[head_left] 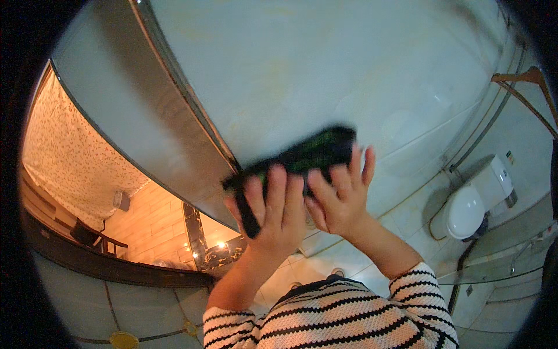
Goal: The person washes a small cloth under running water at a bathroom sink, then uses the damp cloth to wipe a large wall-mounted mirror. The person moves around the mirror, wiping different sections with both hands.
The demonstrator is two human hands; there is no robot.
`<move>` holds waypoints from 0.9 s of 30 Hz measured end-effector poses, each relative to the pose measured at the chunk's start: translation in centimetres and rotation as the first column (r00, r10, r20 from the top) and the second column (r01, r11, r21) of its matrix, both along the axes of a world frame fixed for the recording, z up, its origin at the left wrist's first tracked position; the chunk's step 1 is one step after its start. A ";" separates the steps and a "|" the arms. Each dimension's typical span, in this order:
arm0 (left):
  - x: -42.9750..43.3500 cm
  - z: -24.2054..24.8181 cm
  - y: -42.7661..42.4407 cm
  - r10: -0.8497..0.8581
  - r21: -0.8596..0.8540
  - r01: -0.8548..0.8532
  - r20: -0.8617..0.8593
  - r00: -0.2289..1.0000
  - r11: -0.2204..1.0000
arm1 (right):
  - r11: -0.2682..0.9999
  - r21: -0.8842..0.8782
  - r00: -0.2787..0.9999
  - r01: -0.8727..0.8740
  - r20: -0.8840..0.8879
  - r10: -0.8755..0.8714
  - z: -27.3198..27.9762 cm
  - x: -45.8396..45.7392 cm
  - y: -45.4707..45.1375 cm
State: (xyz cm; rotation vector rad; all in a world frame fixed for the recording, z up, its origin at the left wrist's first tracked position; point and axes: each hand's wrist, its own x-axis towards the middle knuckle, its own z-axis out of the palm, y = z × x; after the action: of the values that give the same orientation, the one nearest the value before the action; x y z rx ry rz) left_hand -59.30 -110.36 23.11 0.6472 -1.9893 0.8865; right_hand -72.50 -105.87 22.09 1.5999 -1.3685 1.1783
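Observation:
Both of my hands are raised in front of me at a blurred black and dark green cloth. My left hand grips its left part, and a dark end hangs down past the fingers on that side. On the cloth's right part is my right hand, with some of its fingers bent and others stretched upward. Beyond the cloth is a pale, glossy wall. The cloth's left end overlaps the lower end of a metal-edged strip; whether it touches the wall I cannot tell.
To the right stands a white toilet near a glass panel. A wooden hanger is at the upper right. On the left, a doorway opens on a warmly lit room with a patterned curtain and wood-look floor.

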 end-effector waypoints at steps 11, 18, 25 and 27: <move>-1.6 2.4 1.4 0.101 0.287 -0.089 -0.029 0.994 0.954 | 0.993 0.106 0.999 0.050 0.007 -0.051 2.0 -1.5 0.4; -2.1 -1.3 0.8 0.000 0.049 0.004 -0.080 0.997 0.999 | 1.000 -0.003 0.999 -0.031 0.014 0.031 -0.6 -1.0 0.5; -1.2 -3.4 1.8 0.082 0.104 -0.090 0.080 0.993 0.990 | 0.994 -0.052 0.996 0.093 -0.001 -0.093 -2.9 -1.1 2.8; -2.4 -0.6 1.6 0.044 0.233 -0.039 -0.016 0.999 0.972 | 0.954 -0.237 0.972 0.182 -0.101 -0.210 0.1 -2.0 1.3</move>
State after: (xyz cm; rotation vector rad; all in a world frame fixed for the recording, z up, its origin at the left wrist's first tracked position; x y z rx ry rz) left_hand -61.67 -108.79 22.55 0.8298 -2.0857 0.6725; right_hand -74.49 -104.59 22.20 1.3215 -1.2338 1.0545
